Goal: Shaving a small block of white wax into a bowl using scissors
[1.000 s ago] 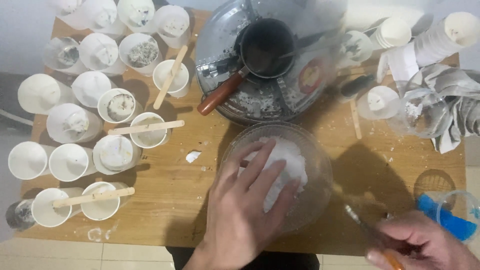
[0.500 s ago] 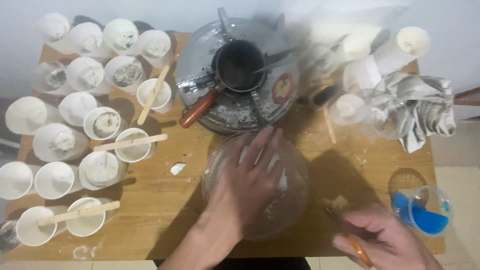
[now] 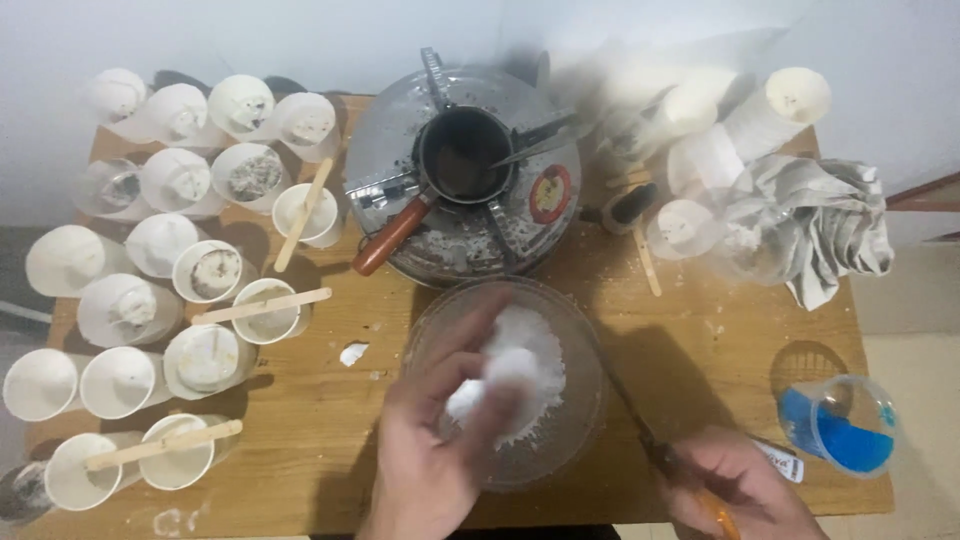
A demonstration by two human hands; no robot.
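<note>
L hand (image 3: 440, 450) gripping white lump (image 3: 505, 375) over glass bowl (image 3: 580, 400), R hand (image 3: 735, 490) closed on knife (image 3: 665, 460)

A brown wooden table (image 3: 300, 440) is filling most of the frame. A plain white wall (image 3: 330, 40) is running across the top. A pale floor (image 3: 915, 330) is showing at the right edge. Soft light is making dark shadows on the wood.
</note>
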